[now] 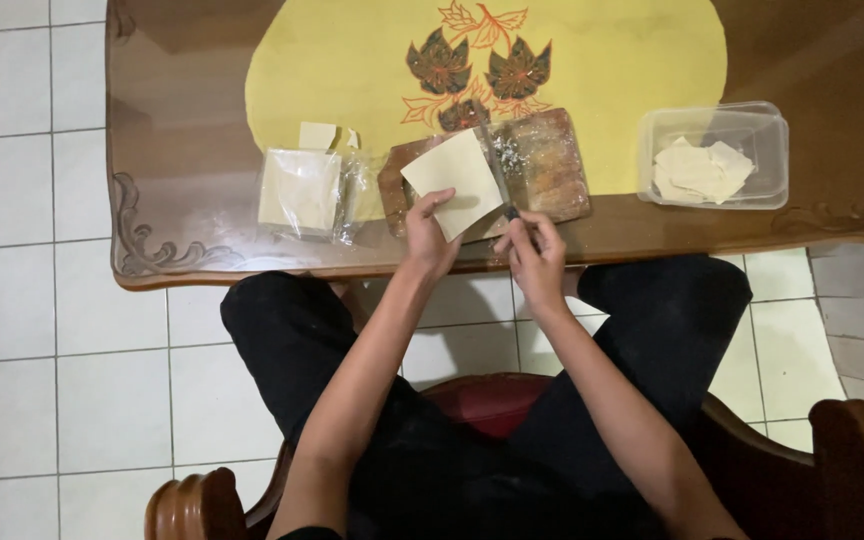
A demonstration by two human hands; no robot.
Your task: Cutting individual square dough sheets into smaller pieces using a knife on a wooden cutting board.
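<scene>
The seated person's black-clad lap and the red chair seat (pixel 482 400) lie nearest the camera. The left hand (pixel 430 235) grasps a pale square wrapper sheet (pixel 455 182), thumb on top, holding it tilted above the wooden cutting board (pixel 542 170). The right hand (pixel 535 250) is closed around a small dark-handled tool (pixel 505 190), apparently a knife, its end touching the sheet's right edge; the blade is hard to make out. Just left of the board lies a clear plastic packet of wrappers (pixel 304 192). Well to the right stands a clear plastic container (pixel 714 155) holding folded pieces. All rest on a wooden table (pixel 182 150) with a yellow mat (pixel 632 70).
</scene>
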